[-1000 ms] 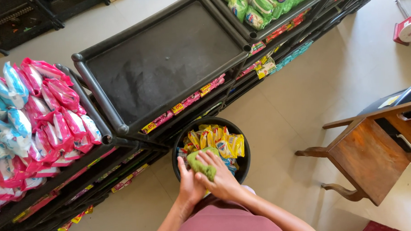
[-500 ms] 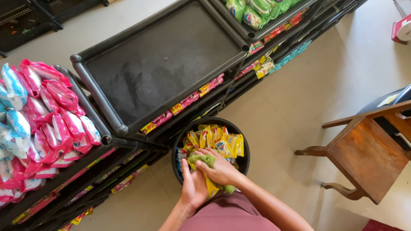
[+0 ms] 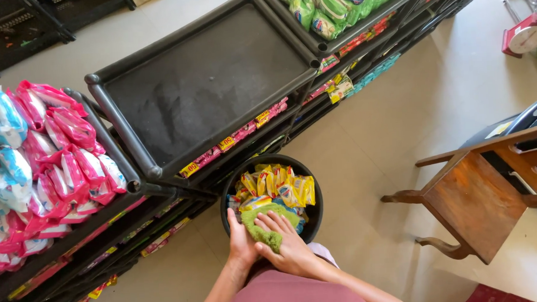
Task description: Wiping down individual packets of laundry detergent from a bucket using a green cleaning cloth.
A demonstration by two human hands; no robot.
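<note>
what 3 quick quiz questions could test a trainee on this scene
1. True or false: the black tray on top of the middle rack holds packets.
2. What lies under the right hand? A) green cloth B) pink packet C) brush
3. Which container holds the yellow packets?

Key: 1. False, it holds none. 2. A. 3. The black bucket, whose rim the left hand grips.

Black tub (image 3: 314,210) on tiled floor (image 3: 376,134)

head cam | worn high, looks steeply down | hands near bottom edge | black plastic shelf trays (image 3: 128,124) farther off
</note>
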